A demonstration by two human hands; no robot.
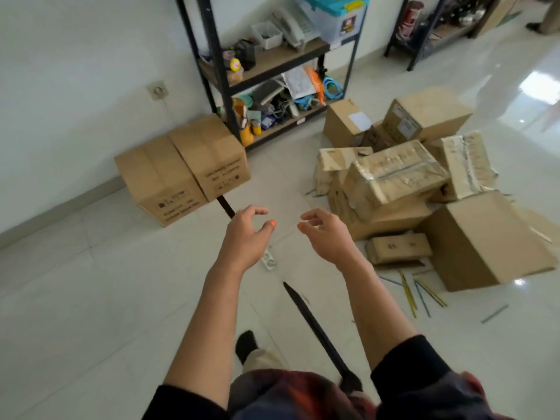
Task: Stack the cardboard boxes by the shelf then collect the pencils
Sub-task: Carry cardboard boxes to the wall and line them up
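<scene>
Looking down from the head camera, I see both arms stretched forward over the white tiled floor [91, 298]. My left hand [245, 234] and right hand [325, 234] hang in the air side by side, near each other but apart, fingers loosely curled and spread, holding nothing. Orange polish shows on both thumbnails.

Two cardboard boxes [181, 168] sit touching each other on the floor against the wall, just left of the black metal shelf [218, 56]. Beyond my right hand lies a jumbled pile of boxes [400, 174], several tilted and leaning on one another, a few with crumpled tape on them. A large box [485, 241] sits tilted at the near right edge of the pile, with a small flat box [400, 247] beside it on its left.

The pencils [421, 294] are scattered on the floor in front of the large box, yellow and blue-green ones lying loose at crossing angles, and one grey pencil [494, 313] lies apart farther right. A few more pencil ends poke out at the left foot of the pile.

A white power strip [269, 260] lies on the tiles below my left wrist. The shelf is cluttered with a desk phone [294, 24], a blue-lidded plastic bin [336, 16], papers and cables.
</scene>
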